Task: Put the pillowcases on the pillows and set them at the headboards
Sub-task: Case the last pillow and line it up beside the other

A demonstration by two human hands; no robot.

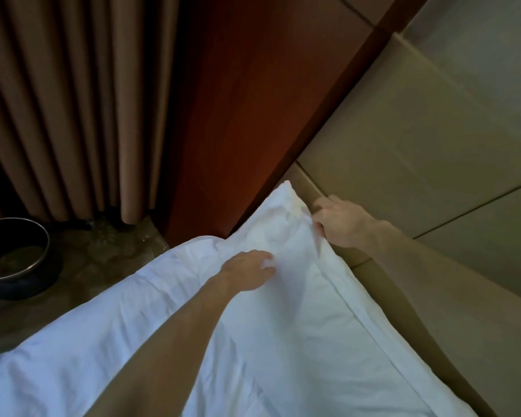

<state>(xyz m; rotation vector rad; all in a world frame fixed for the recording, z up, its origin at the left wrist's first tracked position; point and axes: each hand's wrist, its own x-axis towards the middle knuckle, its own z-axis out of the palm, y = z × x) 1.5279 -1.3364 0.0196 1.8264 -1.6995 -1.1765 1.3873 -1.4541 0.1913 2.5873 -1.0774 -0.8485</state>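
I judge the pillow [298, 266] soft and light; right hand [340, 221] pinches its two-o'clock edge, left hand [248, 270] presses flat, fingers spread.

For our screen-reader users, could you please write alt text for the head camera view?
Two bare hands settle a white cased pillow against a padded beige headboard: right hand gripping its top edge, left hand flat on it. Brown curtains hang at left.
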